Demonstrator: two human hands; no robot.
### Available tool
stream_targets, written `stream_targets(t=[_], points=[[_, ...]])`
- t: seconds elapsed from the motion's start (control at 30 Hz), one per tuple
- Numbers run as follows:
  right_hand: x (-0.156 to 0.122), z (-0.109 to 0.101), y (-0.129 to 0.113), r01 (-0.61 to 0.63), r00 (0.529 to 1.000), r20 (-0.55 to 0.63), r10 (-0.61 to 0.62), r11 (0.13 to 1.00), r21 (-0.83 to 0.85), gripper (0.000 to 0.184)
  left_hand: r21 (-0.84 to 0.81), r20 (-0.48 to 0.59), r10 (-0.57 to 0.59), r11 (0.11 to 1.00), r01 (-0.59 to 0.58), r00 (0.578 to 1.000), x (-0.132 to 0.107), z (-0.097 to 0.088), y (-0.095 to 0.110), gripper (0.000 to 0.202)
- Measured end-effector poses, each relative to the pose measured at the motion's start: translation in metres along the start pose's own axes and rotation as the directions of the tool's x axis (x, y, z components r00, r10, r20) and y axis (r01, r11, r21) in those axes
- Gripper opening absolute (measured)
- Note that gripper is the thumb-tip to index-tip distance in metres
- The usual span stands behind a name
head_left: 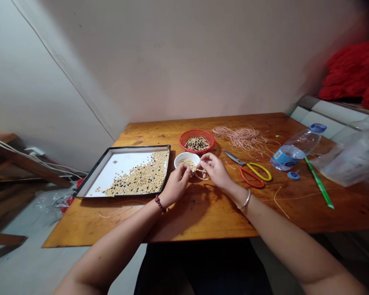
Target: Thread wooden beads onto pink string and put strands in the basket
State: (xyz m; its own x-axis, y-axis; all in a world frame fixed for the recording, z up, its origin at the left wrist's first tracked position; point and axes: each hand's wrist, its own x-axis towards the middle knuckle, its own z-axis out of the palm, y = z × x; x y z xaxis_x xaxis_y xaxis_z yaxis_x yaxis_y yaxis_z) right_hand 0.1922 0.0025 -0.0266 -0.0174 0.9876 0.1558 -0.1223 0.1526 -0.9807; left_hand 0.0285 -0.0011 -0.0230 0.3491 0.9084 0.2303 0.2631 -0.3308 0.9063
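Note:
A small loop of pale beads on a string (pixel 202 178) hangs between my hands, just over the near edge of a white bowl (pixel 187 156). My right hand (pixel 217 171) pinches the beaded string near one end. Close beside it, my left hand (pixel 176 186) is closed in a pinch at the loop's left side; the exact grip of its fingertips is too small to make out. Pale beads (pixel 186 162) lie in the bowl. Behind it stands a red basket (pixel 197 133) holding dark and pale beads.
On the left lies a black-rimmed tray (pixel 110 153) of pale and dark beads. Scissors (pixel 249 170), a tangle of pink cord (pixel 244 137), a water bottle (pixel 295 149), its blue cap (pixel 293 175), a green strip (pixel 320 183) and a clear plastic bag (pixel 353 155) are on the right.

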Motion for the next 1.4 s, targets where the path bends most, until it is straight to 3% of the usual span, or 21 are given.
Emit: stream_targets(t=[0.13, 0.3, 0.4, 0.67, 0.87, 1.13, 1.4], points=[[0.001, -0.001, 0.003, 0.014, 0.999, -0.029, -0.015, 0.999, -0.049, 0.022, -0.156, 0.072, -0.113, 0.980, 0.123, 0.991, 0.002, 0.001, 0.005, 0.023], [0.002, -0.002, 0.004, 0.001, 0.999, -0.036, -0.003, 0.999, -0.053, 0.024, -0.275, 0.193, -0.285, 0.903, 0.331, 0.939, 0.001, -0.002, 0.019, 0.023], [0.003, -0.002, 0.005, -0.023, 0.999, -0.034, 0.022, 0.999, -0.033, 0.026, -0.302, 0.195, -0.315, 0.882, 0.362, 0.929, 0.001, -0.003, 0.021, 0.024], [0.000, -0.002, 0.005, 0.012, 0.999, -0.033, -0.015, 0.995, -0.099, 0.023, -0.234, 0.158, -0.245, 0.932, 0.278, 0.956, 0.000, -0.002, 0.014, 0.052], [-0.004, -0.001, 0.006, 0.078, 0.997, 0.000, -0.079, 0.978, -0.194, 0.018, -0.156, 0.146, -0.162, 0.970, 0.184, 0.976, 0.002, -0.001, 0.017, 0.040], [-0.001, -0.001, 0.002, 0.024, 1.000, -0.018, -0.026, 0.995, -0.095, 0.021, 0.021, 0.017, -0.026, 0.999, 0.026, 1.000, -0.001, 0.000, 0.009, 0.034], [0.001, 0.000, -0.004, -0.064, 0.998, 0.020, 0.063, 0.997, 0.043, 0.029, -0.136, 0.045, 0.008, 0.991, -0.002, 0.999, -0.002, 0.001, 0.013, 0.028]])
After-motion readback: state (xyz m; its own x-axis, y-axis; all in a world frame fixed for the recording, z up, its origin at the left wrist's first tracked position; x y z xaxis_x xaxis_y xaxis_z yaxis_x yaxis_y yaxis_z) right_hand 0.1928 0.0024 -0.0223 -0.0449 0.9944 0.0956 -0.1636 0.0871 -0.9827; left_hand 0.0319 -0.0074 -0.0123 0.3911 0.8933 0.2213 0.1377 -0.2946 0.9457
